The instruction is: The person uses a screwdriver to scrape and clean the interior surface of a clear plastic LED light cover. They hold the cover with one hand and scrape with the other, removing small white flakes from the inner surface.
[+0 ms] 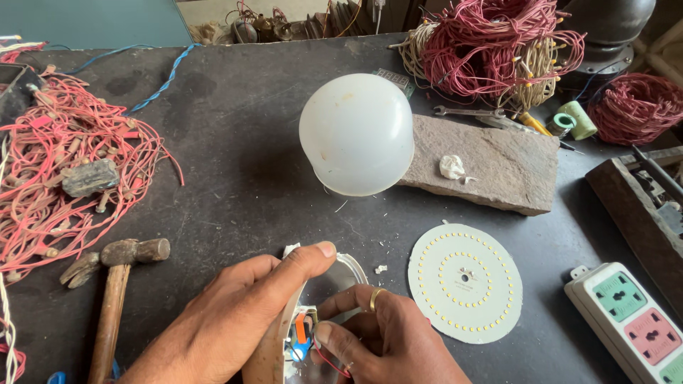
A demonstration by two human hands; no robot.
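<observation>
Left hand [238, 323]: gripping the rim of the white cup-shaped lamp housing [284, 334] at the near edge of the dark worktop [242, 163], thumb stretching over the far lip, fingers clamped round the outside.
Right hand [384, 338]: closing thumb and forefinger inside the same housing, pinching at small red and blue wires [313, 348]; a gold ring showing on one finger.
Hands together: touching across the housing, both clamped on it.
Housing position: lying near centre, tilting on its side, partly cut off by the near frame edge.
Round white LED disc [465, 282]: lying flat just right of the right hand, apart from it.
White frosted dome cover [356, 134]: sitting far of the hands, leaning against the left end of a flat reddish stone slab [491, 163].
Open room: bare worktop stretching between the dome and the hands, and left toward the hammer.
Wooden-handled hammer [114, 299]: lying near left, head pointing right, well apart from the left hand.
Tangled pink-red wire heap [64, 163]: crowding the left edge.
Red and cream wire bundle [491, 50]: filling the far right corner.
White power strip with coloured sockets [629, 316]: lying at the near right edge.
</observation>
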